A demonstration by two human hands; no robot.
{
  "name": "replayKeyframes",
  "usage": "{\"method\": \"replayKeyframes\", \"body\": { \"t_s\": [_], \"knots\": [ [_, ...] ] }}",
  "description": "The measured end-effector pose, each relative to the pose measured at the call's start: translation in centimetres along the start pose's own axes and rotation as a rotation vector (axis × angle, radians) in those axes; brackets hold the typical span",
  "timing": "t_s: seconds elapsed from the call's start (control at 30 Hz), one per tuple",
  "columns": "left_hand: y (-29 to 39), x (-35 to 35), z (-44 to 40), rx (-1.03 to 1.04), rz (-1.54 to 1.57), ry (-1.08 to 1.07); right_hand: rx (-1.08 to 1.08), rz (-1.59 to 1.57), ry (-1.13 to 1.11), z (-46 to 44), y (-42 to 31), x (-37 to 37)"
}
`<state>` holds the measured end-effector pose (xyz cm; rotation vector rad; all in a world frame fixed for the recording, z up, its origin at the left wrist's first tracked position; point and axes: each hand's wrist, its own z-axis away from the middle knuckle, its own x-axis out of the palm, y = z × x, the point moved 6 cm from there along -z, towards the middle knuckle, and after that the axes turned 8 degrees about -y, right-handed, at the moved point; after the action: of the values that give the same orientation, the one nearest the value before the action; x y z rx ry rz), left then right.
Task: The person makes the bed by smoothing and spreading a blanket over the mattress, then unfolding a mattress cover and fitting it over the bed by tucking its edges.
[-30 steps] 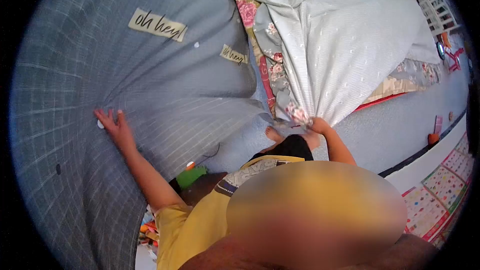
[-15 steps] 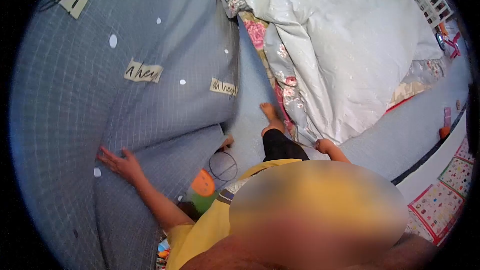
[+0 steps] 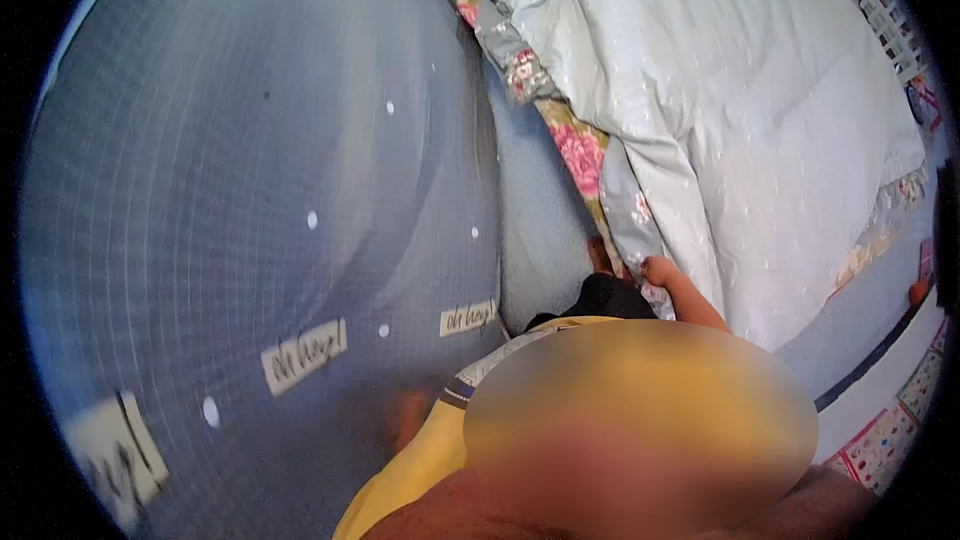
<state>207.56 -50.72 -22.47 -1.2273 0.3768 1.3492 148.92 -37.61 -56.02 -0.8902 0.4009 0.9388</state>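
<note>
My right hand [image 3: 658, 271] is closed at the near edge of a white comforter [image 3: 760, 140] with grey floral trim. The fingers look curled round that edge. At lower middle, a smeared skin-toned patch [image 3: 408, 418] beside my yellow shirt seems to be part of my left hand or arm; its fingers cannot be made out. Around it lies a wide grey checked bed sheet [image 3: 250, 160] with white dots and "oh hey!" patches, its surface stretched fairly smooth.
A strip of pale blue floor [image 3: 545, 200] runs between the sheet and the comforter. Pink floral cloth [image 3: 578, 152] shows under the comforter. A white slatted basket [image 3: 890, 25] stands at the upper right. Patterned sheets [image 3: 880, 445] lie at the lower right.
My left arm has drawn back toward my body. The grey sheet's patches now appear lower in view, and its fold near me is out of sight. My right hand stays at the comforter edge.
</note>
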Motion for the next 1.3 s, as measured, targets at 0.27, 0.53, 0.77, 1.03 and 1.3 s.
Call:
{"method": "replayKeyframes", "body": {
  "t_s": [0.27,0.53,0.77,1.03,1.3],
  "knots": [
    [28.7,-9.9,-7.9,0.888,0.541,-0.617,0.070,-0.385,0.257,-9.0,-8.1,-26.2],
    [40.7,-26.7,-25.9,0.936,0.664,-0.464,0.249,-0.441,0.241,-17.0,-6.7,-32.5],
    [52.2,-41.5,-38.6,1.001,0.639,-0.408,0.440,-0.426,0.132,-24.6,-6.4,-31.4],
    [66.2,-53.8,-51.6,1.145,0.885,-0.328,0.260,-0.623,0.384,-40.7,-14.5,-45.9],
    [74.9,-65.8,-62.2,1.039,1.102,-0.421,0.403,-0.363,0.581,-57.5,-13.0,-58.7]
  ]
}}
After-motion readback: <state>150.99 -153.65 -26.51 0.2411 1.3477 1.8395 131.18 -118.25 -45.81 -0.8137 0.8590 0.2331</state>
